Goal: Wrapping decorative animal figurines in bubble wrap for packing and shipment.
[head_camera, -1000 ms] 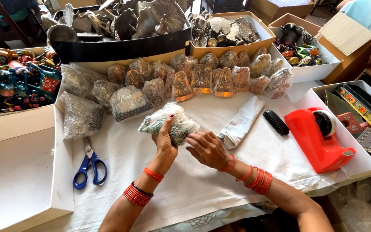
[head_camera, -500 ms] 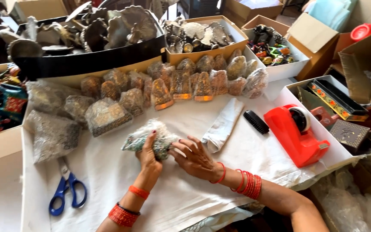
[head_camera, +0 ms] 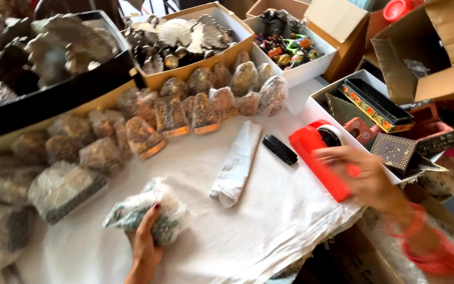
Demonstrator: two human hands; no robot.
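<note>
Far left, a black tray of dark metal pieces; below it, wrapped figures in rows on the white-clothed bench. Low left of centre, the left hand is closed around a plastic-wrapped bundle, fingers curled over its near edge, pinning it to the cloth. Bundle lies flat, long axis running left-right with a slight upward tilt to the right; which end leads cannot be told. Centre: a folded white cloth, long axis near-vertical in frame, then a small black comb lying on a diagonal. Right of that, the red tape dispenser, long axis slanting from upper left to lower right, roll end away from the person. The right hand is over the dispenser's near end, motion-blurred; fingers look spread, but whether it grips cannot be told. Hands are well apart: bundle lies left of the dispenser, with cloth and comb between. Right hand is much the nearer to the dispenser. Far right, open cartons and a box of ornate trays.
</note>
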